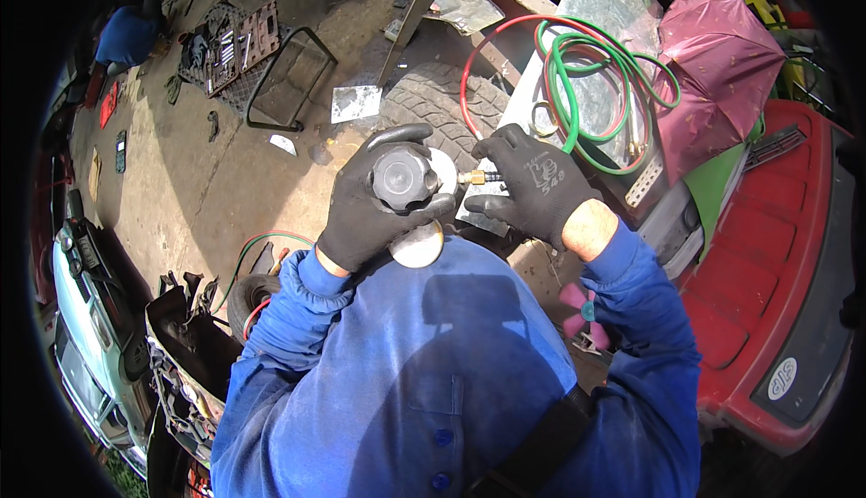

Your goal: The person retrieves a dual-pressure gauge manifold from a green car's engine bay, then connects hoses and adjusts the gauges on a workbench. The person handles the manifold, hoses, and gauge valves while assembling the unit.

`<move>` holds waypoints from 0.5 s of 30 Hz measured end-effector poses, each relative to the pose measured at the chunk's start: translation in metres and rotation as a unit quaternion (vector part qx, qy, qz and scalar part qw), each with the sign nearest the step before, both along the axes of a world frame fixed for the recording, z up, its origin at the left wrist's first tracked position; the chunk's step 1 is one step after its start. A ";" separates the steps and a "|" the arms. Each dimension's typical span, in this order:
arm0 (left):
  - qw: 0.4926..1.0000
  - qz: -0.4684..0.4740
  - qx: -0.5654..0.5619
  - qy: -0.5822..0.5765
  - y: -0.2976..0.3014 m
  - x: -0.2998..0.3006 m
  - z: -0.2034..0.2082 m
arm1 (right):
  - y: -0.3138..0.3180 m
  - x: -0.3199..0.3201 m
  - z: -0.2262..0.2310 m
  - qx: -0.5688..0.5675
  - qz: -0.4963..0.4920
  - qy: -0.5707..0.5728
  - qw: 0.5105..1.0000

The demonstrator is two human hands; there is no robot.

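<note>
My left hand (361, 205), in a black work glove, is closed round what looks like a gas pressure regulator (403, 178) with a round, lobed black knob facing up. Two pale round gauges stick out of it: one gauge (444, 171) beside the knob, the other gauge (418, 245) below it. A brass fitting (471, 177) points from its side toward my right hand (539, 178), also gloved. The right fingers curl about the black end joined to that fitting, thumb below and forefinger above. My palm hides the rest of that end.
Red and green hoses (577, 83) lie coiled on a sheet of metal at the far right, beside a maroon umbrella (717, 69). A tyre (442, 106) lies ahead. A red vehicle panel (758, 254) stands right; an open toolbox (239, 47) sits far left.
</note>
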State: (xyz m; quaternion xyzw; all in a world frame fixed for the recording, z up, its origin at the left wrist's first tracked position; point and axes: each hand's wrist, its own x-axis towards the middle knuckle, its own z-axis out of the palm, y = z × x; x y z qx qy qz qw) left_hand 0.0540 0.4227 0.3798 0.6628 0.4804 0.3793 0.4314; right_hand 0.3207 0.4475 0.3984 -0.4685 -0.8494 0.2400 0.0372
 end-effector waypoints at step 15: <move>1.000 -0.013 -0.028 -0.004 0.000 0.003 -0.004 | -0.003 0.002 -0.005 -0.075 0.042 -0.048 0.995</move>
